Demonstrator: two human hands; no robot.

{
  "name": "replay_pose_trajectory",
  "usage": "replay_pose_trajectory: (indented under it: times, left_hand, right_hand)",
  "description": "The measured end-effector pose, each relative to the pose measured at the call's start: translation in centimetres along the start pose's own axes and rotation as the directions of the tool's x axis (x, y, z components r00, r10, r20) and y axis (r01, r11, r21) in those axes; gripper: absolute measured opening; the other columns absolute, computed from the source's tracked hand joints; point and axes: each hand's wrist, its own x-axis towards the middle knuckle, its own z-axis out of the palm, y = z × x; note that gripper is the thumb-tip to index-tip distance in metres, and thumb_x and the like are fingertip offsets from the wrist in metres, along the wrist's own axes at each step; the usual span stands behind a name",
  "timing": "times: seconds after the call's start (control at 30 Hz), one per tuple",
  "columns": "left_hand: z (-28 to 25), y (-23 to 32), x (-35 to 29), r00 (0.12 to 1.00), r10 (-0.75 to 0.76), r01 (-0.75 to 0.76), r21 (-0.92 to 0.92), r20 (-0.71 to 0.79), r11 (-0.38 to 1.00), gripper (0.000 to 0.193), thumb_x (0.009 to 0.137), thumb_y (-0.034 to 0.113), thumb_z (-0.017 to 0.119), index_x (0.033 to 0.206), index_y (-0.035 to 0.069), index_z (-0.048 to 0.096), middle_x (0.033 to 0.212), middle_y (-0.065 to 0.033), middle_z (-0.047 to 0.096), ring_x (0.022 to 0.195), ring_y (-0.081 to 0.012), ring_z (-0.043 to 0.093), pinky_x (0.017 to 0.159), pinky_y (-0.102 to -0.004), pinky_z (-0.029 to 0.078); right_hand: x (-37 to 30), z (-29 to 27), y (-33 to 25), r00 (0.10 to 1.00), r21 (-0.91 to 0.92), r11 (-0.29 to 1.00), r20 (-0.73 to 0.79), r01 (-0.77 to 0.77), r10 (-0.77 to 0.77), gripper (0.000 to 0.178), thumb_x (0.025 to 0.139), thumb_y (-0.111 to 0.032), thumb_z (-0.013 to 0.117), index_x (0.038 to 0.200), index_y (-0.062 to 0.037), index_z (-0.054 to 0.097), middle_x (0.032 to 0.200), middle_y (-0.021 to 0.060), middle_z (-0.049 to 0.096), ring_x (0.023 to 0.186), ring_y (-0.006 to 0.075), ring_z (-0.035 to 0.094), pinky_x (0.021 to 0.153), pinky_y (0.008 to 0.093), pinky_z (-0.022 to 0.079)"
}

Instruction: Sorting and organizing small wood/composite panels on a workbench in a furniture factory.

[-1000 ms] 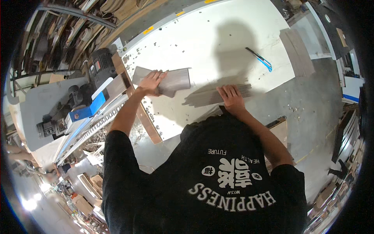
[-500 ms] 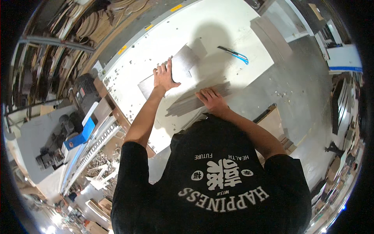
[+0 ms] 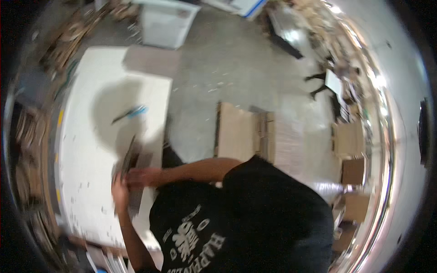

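Note:
My left hand [image 3: 119, 193] closes on the near end of a thin grey-brown board [image 3: 130, 157], tilted up on its edge over the white table. Against the same end is my right hand [image 3: 143, 177], its fingers blurred but seemingly closed on the board too. Beneath and beside the hands lie grey-brown strips [image 3: 144, 159], partly hidden by them. Farther up the table rests a utility knife [image 3: 136, 112] with a blue handle and dark front, apart from both hands.
The white tabletop [image 3: 82, 136] carries small dark scraps along its left part. A grey-brown sheet [image 3: 152, 61] overhangs its far end, near a white bin [image 3: 166, 25]. Right of the table stand cardboard-coloured panels [image 3: 239, 132]. Another person [image 3: 327, 84] is far off at the right.
My view and body have turned to the right. My hands, apart before on separate grey-brown pieces, have come together, and a thin board is now raised between them.

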Motion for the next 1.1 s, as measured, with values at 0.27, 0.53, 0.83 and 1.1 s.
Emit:
replay_pose_trajectory:
  times: [0.27, 0.53, 0.83, 1.1]
  left_hand:
    - [1.9, -1.5, -5.8, 0.997, -0.034, 0.034, -0.007, -0.070, 0.999, 0.060, 0.117, 0.041, 0.053, 0.158, -0.003, 0.057, 0.153, -0.0298, 0.063, 0.142, -0.0505, 0.060, 0.122, -0.0542, 0.045]
    - [-5.4, -24.2, -16.8, 0.845, 0.151, 0.163, 0.517, -0.513, 0.840, 0.085, 0.099, 0.048, 0.080, 0.161, -0.001, 0.050, 0.157, -0.0290, 0.057, 0.145, -0.0493, 0.052, 0.124, -0.0619, 0.038]
    - [-13.1, -25.5, -19.7, 0.806, 0.171, 0.426, 0.756, -0.567, 0.496, 0.122, 0.073, 0.085, 0.082, 0.157, 0.001, 0.056, 0.149, -0.0259, 0.064, 0.134, -0.0515, 0.060, 0.115, -0.0717, 0.044]
    - [-13.0, -20.1, -5.7, 0.860, 0.232, 0.216, 0.735, -0.455, 0.642, 0.117, 0.076, 0.075, 0.085, 0.160, 0.001, 0.050, 0.151, -0.0276, 0.061, 0.137, -0.0513, 0.057, 0.117, -0.0685, 0.043]
  right_hand:
    - [0.1, -0.4, 0.4, 0.993, 0.172, 0.979, 0.062, -0.112, 0.102, 0.085, 0.099, -0.017, 0.066, 0.175, -0.0190, 0.030, 0.184, 0.0170, 0.023, 0.172, 0.0372, 0.018, 0.142, 0.0553, 0.014]
    - [2.7, 0.4, 1.2, 0.975, 0.162, 0.986, 0.221, -0.043, 0.006, 0.086, 0.097, -0.027, 0.070, 0.171, -0.0046, 0.033, 0.168, 0.0222, 0.045, 0.159, 0.0414, 0.039, 0.139, 0.0591, 0.019]
    - [1.7, -1.5, 1.8, 0.992, 0.102, 0.992, 0.109, -0.069, 0.058, 0.059, 0.104, -0.022, 0.057, 0.160, -0.0036, 0.050, 0.149, 0.0180, 0.060, 0.148, 0.0388, 0.051, 0.135, 0.0598, 0.029]
    - [1.6, 1.0, 1.3, 0.994, 0.063, 0.996, 0.095, -0.061, 0.055, 0.059, 0.103, -0.026, 0.061, 0.158, -0.0054, 0.049, 0.154, 0.0186, 0.054, 0.151, 0.0390, 0.047, 0.135, 0.0579, 0.030]
